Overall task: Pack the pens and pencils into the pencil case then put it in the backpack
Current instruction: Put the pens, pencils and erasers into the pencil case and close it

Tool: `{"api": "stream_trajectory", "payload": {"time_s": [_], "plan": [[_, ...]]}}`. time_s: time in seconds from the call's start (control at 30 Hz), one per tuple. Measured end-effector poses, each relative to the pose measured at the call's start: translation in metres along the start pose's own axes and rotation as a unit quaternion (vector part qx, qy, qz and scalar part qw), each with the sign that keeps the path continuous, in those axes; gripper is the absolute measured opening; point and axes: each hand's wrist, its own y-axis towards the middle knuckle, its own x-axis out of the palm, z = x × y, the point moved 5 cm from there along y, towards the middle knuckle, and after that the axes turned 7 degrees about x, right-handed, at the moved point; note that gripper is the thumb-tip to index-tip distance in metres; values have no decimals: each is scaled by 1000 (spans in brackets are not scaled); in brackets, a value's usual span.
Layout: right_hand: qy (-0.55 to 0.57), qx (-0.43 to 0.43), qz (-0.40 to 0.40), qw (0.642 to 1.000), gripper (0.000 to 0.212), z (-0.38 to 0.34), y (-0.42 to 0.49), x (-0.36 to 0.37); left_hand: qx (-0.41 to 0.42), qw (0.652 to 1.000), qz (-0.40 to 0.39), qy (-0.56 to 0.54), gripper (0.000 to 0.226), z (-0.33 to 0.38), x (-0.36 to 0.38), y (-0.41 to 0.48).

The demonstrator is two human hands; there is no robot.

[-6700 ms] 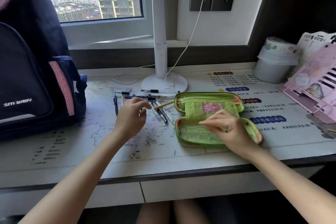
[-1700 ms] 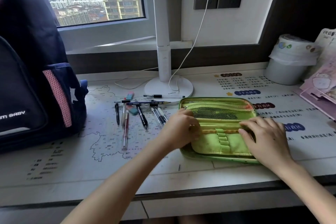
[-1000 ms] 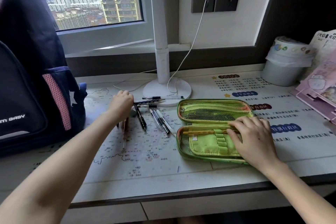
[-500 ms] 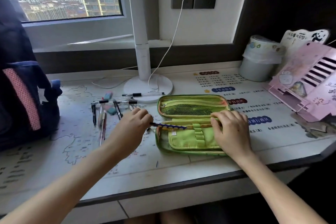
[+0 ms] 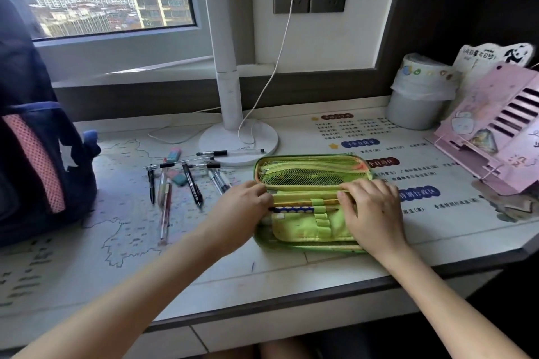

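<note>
The green pencil case (image 5: 309, 230) lies open on the desk, mesh pocket at the back, elastic loops in front. A yellow pencil (image 5: 294, 202) and a blue dotted pencil (image 5: 293, 209) sit side by side under the loops. My left hand (image 5: 239, 210) pinches the left end of the blue dotted pencil at the case's left edge. My right hand (image 5: 370, 213) rests on the right half of the case, fingers curled down on the flap and pencil ends. Several pens (image 5: 191, 186) lie loose left of the case. The dark backpack (image 5: 32, 154) stands at the far left.
A white lamp base (image 5: 239, 140) with its cable stands behind the pens. Two erasers (image 5: 175, 154) lie among the pens. A white lined bin (image 5: 420, 93) and a pink book stand (image 5: 495, 131) are at the right. The desk edge runs close below the case.
My left hand has carried the blue dotted pencil to the right and slid it into the loops below the yellow pencil. My right hand stays on the case.
</note>
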Motion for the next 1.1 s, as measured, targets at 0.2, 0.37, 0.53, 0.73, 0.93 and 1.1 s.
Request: {"api": "stream_trajectory", "payload": {"time_s": [0.2, 0.37, 0.53, 0.73, 0.93, 1.1], "plan": [[-12, -24, -15, 1000, 45, -2, 1, 3, -97, 987, -4, -127, 19, 2, 17, 15], [-20, -28, -12, 999, 44, -2, 0, 3, -285, 926, 155, -192, 16, -42, 12, -26], [-39, -52, -10, 998, 43, -8, -1, 2, -471, 877, 75, -53, 29, -96, 11, -69], [-33, -53, -2, 998, 44, -8, -2, 1, -537, 840, -65, -28, 43, -117, 6, -99], [-32, -52, -7, 998, 44, -8, -2, 3, -481, 871, -96, -26, 20, -102, -9, -101], [-28, -44, -2, 999, 44, -9, -2, 0, -473, 828, 6, -301, 22, -83, -27, -95]]}}
